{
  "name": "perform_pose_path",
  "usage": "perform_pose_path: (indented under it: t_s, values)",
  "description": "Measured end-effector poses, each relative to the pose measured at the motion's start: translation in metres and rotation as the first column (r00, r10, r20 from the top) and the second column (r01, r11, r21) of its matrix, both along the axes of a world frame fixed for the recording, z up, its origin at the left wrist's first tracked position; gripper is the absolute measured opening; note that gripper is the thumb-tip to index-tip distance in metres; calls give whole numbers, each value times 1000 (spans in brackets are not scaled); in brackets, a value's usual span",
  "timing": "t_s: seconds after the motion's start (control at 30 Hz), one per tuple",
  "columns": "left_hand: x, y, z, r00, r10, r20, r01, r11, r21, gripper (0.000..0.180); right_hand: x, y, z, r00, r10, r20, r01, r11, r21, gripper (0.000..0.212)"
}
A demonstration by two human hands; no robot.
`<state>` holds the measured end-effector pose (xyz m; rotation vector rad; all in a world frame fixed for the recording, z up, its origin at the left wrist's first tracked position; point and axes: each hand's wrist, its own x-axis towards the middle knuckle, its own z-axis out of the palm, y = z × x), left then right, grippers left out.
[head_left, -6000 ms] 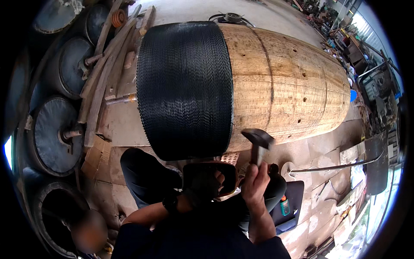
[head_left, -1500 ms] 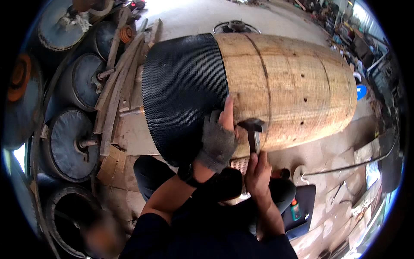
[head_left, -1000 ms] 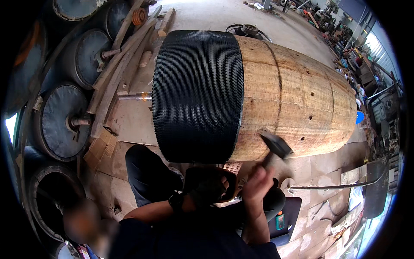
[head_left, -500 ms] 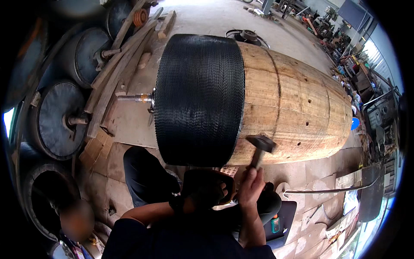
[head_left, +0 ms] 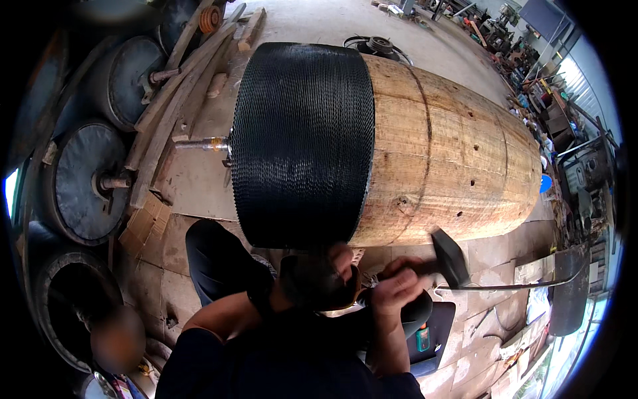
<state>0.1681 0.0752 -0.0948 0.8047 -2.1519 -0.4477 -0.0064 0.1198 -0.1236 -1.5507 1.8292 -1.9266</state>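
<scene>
A large wooden drum (head_left: pixel 438 146) lies on its side before me, its left part wrapped in a black band of fine toothed rows (head_left: pixel 302 146). A metal shaft (head_left: pixel 203 143) sticks out of its left end. My right hand (head_left: pixel 397 291) grips a hammer (head_left: pixel 450 259) by the handle, below the drum's near side, its dark head to the right. My left hand (head_left: pixel 325 266), in a dark fingerless glove, is at the band's lower edge with its fingers curled. Whatever those fingers hold, if anything, is hidden. Beneath it, a dark container with a brown rim (head_left: pixel 352 299) sits at my lap.
Metal rollers with shafts (head_left: pixel 86 183) are stacked at the left, beside long timbers (head_left: pixel 183 106). Flattened cardboard (head_left: pixel 146 223) lies near them. A green and black device (head_left: pixel 423 338) rests by my right leg. Tools and scrap (head_left: pixel 558 120) line the right wall.
The hammer has swung down and right, away from the wood, its head turning over. My left hand has risen to the band's lower edge. The view has shifted slightly.
</scene>
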Motion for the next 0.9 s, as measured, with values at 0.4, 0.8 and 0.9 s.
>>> perform_pose_path:
  t_s: [0.4, 0.8, 0.9]
  values:
    - [32, -125, 19, 910, 373, -181, -390, 621, -680, 52, 3, -10, -2, 967, -10, -256, 76, 966, 245, 37]
    - [31, -128, 20, 895, 416, -160, -414, 640, -648, 50, 2, -16, -13, 945, -2, -328, 156, 883, 443, 35]
    - [28, -133, 15, 891, 407, -202, -431, 617, -658, 52, 5, 6, -4, 993, 86, -75, -51, 923, 383, 33]
